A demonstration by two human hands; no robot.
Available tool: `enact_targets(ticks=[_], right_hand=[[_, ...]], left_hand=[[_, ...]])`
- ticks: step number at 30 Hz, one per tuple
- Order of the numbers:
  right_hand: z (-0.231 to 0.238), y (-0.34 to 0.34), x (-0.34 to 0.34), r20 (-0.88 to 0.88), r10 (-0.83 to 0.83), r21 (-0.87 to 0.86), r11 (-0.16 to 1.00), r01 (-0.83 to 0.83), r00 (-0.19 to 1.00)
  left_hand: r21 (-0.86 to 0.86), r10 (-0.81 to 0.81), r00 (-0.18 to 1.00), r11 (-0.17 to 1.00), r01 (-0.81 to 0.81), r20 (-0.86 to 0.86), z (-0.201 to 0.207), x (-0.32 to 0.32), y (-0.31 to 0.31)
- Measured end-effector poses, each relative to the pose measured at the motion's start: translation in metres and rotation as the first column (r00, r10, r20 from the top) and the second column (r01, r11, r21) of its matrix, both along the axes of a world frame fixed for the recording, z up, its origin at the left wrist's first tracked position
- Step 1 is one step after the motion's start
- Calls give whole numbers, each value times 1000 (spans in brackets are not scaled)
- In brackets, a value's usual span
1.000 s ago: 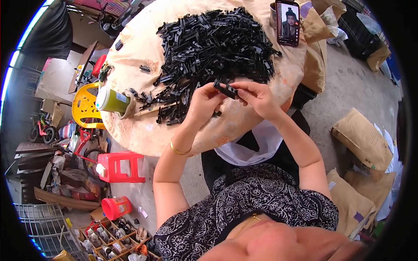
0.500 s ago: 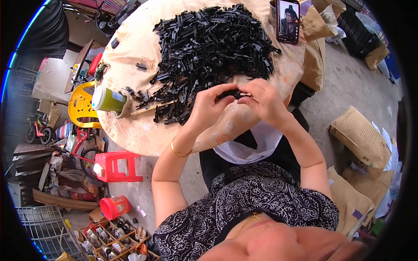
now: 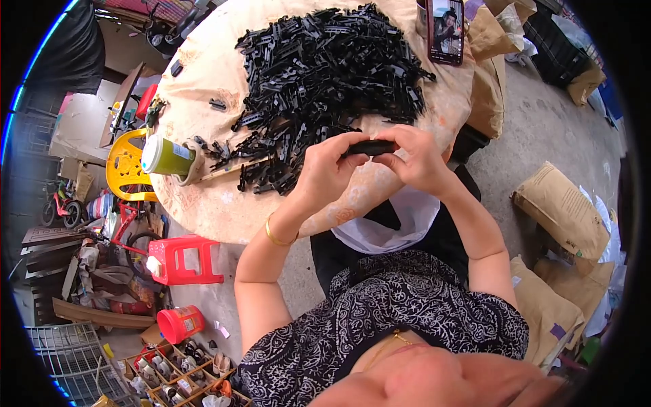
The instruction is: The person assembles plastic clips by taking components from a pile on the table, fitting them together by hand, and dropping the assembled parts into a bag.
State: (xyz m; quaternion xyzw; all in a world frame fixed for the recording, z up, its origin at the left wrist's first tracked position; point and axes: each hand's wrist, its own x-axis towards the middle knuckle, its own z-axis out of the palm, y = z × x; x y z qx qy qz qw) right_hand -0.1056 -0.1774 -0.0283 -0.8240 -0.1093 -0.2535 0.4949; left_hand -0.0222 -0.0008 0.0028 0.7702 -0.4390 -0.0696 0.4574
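Round table [image 3: 196,220], draped in a patterned peach cloth, spans the upper middle of the view. On it, a broad pile of black parts [image 3: 325,74], many overlapping; looser ones trail toward the near left. Brown paper sack [image 3: 561,211] lies on the floor to the right. Red stool [image 3: 168,247] stands left of the table's near edge. White bag [image 3: 422,211] sits over the lap, below the hands. Left hand [image 3: 325,169] and right hand [image 3: 422,163] are raised over the near table edge, just short of the pile. On each, thumb and forefinger are drawn in to a pinch; the other fingers are partly hidden. Phone [image 3: 445,32], screen lit, stands at the far right of the table. Green cup [image 3: 166,156], white-lidded, tilts at the left edge. Single black piece [image 3: 374,147], elongated, is gripped between both hands, an end in each; its details are too small to tell.
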Motion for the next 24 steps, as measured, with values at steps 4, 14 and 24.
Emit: enact_targets(ticks=[4,14,24], right_hand=[[3,1,-1,130,-53,-46,997,60,990],[24,-25,-37,-455,342,-180,869,-461,822],[-19,22,46,159,-136,-368,911,186,978]], left_hand=[[-14,0,1000,1000,0,-29,2,-1,0],[83,210,773,943,-321,599,6,95,44],[386,287,775,738,-554,563,-11,145,75]])
